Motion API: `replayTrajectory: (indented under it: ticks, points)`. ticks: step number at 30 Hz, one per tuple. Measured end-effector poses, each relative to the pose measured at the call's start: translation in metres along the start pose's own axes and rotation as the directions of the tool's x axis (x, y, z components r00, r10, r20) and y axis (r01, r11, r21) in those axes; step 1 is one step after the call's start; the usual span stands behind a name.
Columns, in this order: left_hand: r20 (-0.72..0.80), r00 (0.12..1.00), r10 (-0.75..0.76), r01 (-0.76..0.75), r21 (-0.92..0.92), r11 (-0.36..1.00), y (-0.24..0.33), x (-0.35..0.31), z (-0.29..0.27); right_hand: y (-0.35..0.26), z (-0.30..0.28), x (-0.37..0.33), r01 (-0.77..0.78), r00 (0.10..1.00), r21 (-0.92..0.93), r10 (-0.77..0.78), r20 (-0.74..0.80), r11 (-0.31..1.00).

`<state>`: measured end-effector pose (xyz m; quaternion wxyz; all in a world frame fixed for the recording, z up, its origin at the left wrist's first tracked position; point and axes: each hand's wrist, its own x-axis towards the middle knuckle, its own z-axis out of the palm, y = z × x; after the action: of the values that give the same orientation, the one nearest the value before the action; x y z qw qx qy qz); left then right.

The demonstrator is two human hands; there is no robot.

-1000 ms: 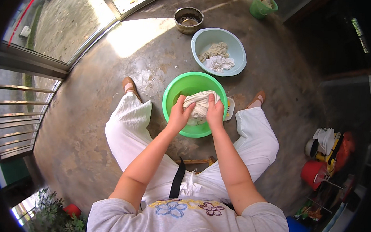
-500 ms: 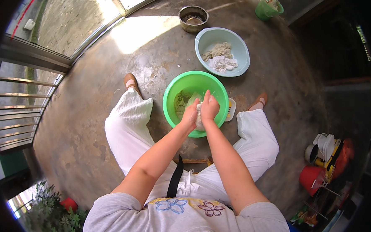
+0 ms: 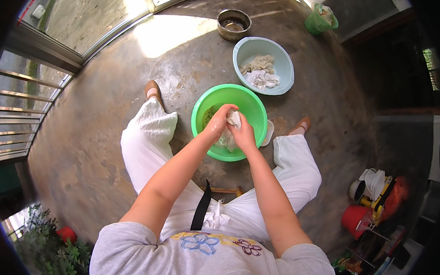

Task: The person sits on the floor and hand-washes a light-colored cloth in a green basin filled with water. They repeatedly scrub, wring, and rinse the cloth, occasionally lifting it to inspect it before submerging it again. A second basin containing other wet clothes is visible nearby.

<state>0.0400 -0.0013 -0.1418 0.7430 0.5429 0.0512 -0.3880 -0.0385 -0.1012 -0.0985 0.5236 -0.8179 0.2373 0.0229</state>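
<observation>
The left hand and right hand come together over the green basin, with a bunched white cloth between them. The grip is grasping: the left fingers curl over the top of the cloth, and the right hand presses in from the right side. How tightly they squeeze, I cannot tell.

The cloth is above the middle of the basin. A pale cloth lies below the hands in the basin, and a greenish cloth lies along its left wall. Whether the pale cloth is part of the held cloth is hidden by the hands.

Beyond, toward the right, the blue basin stands on the floor, near the green basin. It holds 2 crumpled pieces: a beige cloth and, nearer the person, a white bundle.

As for progress, I judge the handling to be partway: 1 piece is in hand and at least 1 other lies in the green basin with no hand on it. The 2 pieces in the blue basin are set apart, but nothing shows whether they are finished or waiting.

A pot sits just beyond the blue basin, and a white dish, partly hidden, is at the green basin's right edge.
</observation>
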Motion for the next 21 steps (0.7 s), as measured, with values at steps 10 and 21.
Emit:
replayTrajectory:
  ticks: [10, 21]
  points:
    - [0.791, 0.599, 0.125, 0.645, -0.569, 0.51, -0.067, 0.013, -0.064, -0.063, 0.057, -0.052, 0.401, 0.859, -0.229, -0.451, -0.243, 0.887]
    - [0.244, 0.95, -0.194, 0.308, -0.65, 0.695, -0.078, 0.02, -0.041, -0.022, 0.063, -0.025, 0.279, 0.846, -0.16, -0.321, -0.425, 0.947]
